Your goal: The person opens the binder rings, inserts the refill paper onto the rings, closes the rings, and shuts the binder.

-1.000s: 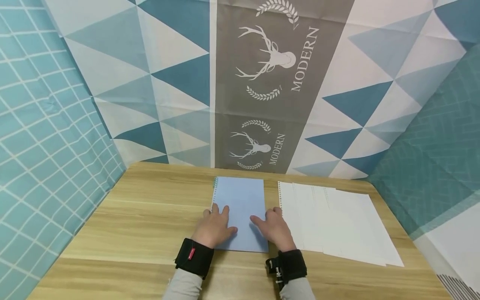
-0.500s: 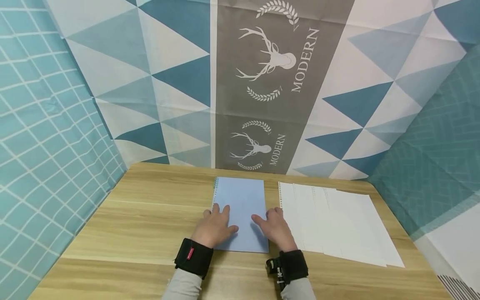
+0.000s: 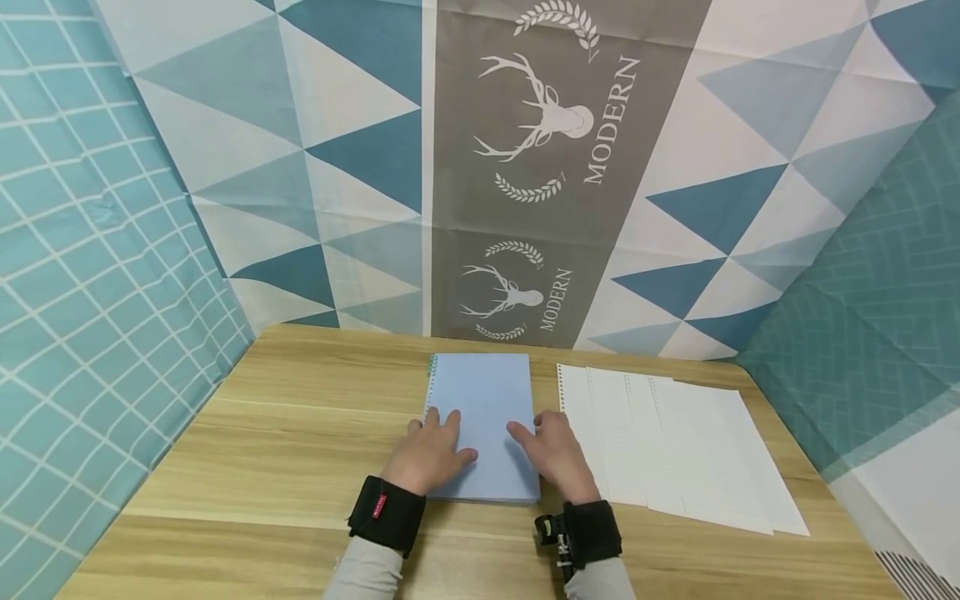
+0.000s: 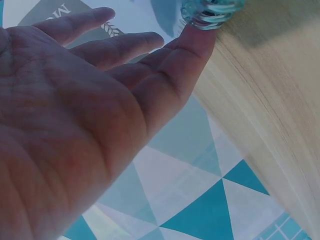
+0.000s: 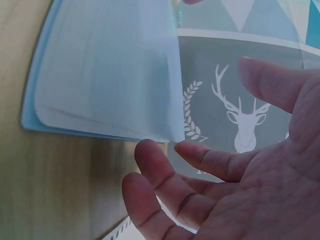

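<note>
One left hand [image 3: 427,454]: lies across the notebook's left edge, its fingers [image 3: 452,421] spread and pinching nothing, in the same spot as half a second ago.
Coil binding [image 4: 210,12]: touched by a fingertip of that hand, seen in the left wrist view.
Blue notebook [image 3: 491,387]: on the surface [image 3: 285,467], between the hands; its right side appears slightly raised now, with a thicker lower edge showing.
Right hand [image 3: 557,454]: has shifted slightly outward and up; thumb well apart from the bent fingers [image 5: 155,165], which meet or nearly meet the page corner, with no pinch visible.
Meaning: apparently the right side is being handled while the left hand steadies the bound side; whether the right fingers bear any weight, I cannot tell.
White sheets [image 3: 705,450]: overlapping, right of the notebook, unmoved.
</note>
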The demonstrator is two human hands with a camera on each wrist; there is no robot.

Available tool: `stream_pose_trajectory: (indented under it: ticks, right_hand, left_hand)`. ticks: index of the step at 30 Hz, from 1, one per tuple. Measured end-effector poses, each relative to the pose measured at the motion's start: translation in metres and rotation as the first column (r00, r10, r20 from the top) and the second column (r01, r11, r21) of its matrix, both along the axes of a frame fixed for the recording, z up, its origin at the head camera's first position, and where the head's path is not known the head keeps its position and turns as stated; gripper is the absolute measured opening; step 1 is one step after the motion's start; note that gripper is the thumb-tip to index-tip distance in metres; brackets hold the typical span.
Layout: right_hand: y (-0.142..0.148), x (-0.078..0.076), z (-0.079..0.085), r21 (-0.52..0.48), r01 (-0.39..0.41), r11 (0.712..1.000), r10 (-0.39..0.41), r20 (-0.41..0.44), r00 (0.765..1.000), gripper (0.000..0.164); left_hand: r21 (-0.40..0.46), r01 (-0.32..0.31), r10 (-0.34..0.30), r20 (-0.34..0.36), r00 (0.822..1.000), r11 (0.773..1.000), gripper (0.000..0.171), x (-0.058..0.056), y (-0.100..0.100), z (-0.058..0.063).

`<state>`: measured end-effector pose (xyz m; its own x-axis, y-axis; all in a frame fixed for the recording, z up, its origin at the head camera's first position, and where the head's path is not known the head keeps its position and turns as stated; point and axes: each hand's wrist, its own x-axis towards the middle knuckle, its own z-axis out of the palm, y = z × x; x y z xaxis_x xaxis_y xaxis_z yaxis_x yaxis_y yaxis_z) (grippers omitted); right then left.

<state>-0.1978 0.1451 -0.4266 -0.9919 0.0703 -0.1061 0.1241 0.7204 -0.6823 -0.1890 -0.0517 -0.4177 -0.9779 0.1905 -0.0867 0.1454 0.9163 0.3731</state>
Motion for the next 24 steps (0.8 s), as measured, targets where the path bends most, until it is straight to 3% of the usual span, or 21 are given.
stream_pose_trajectory:
  ticks: [7,15,24]
  right_hand:
    - [0.003,0.0,0.003,-0.054,0.004,0.999,-0.004,-0.009,1.0,0.061]
    - [0.007,0.003,0.005,-0.059,-0.024,0.998,0.024,0.006,1.0,0.061]
    - [0.009,0.004,0.008,-0.069,-0.041,0.997,0.04,-0.02,0.999,0.063]
  left_hand:
    - [-0.005,0.059,-0.058,0.023,0.998,0.998,0.068,0.001,0.002,0.0]
    - [-0.084,0.108,-0.105,0.036,0.994,0.991,0.075,0.008,0.013,-0.003]
    - [-0.133,0.242,-0.232,0.082,0.969,0.961,0.106,0.021,0.04,-0.004]
